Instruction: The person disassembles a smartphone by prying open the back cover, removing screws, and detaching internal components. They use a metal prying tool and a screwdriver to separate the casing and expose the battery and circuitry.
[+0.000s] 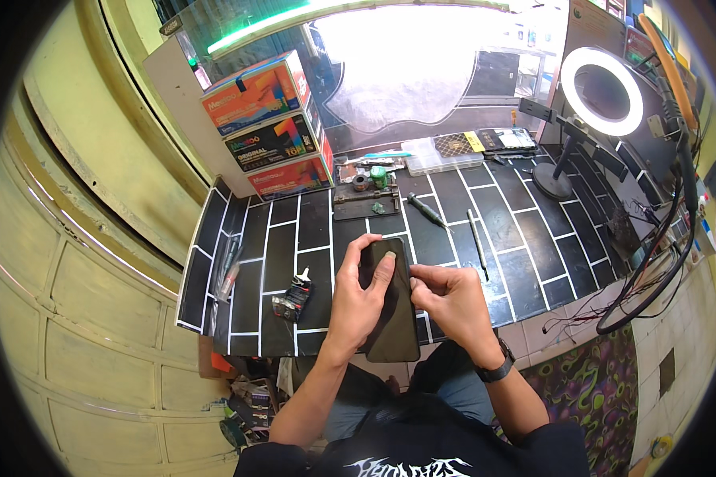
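Note:
A dark smartphone point(399, 326) lies in my left hand point(359, 292), above the front edge of the black tiled worktop. The left fingers wrap round its far end and the thumb rests on the dark glass face. My right hand point(457, 300) is closed at the phone's right edge, thumb and forefinger pinched together; whatever is between them is too small to make out. Beyond the phone lies a dark screwdriver point(426, 211), and a slim metal pen-like tool point(478, 242) is to its right. Left of my hands sits a small black packet with a white nozzle point(294, 297).
Stacked boxes point(274, 143) stand at the back left. A black repair holder point(364, 203), a green jar point(378, 176) and a clear organiser case point(445, 159) line the back. At right are a ring light point(566, 87) and hanging cables point(652, 310). A plastic sleeve point(227, 274) lies far left.

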